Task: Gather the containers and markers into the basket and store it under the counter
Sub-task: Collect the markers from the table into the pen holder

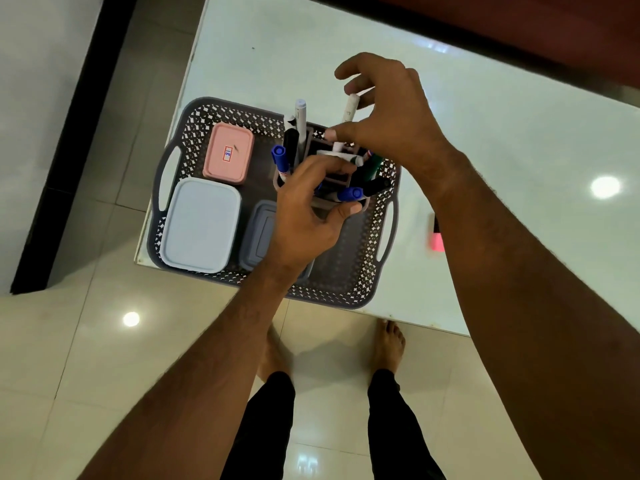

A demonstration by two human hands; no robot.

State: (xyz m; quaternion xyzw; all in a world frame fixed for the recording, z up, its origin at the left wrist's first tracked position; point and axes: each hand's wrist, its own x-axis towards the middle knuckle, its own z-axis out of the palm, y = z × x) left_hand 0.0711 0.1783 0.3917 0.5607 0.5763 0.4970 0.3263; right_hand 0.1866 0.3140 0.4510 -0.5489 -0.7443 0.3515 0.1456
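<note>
right hand pinches white marker upright, directly above holder in basket; left hand fingers curl round holder rim.

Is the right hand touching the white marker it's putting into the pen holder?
Touching. The head view shows the right hand pinching the white marker between thumb and fingers, above the pen holder.

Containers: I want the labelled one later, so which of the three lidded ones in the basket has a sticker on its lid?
The pink container, at the basket's far left; the pale blue and grey lids are bare.
</note>
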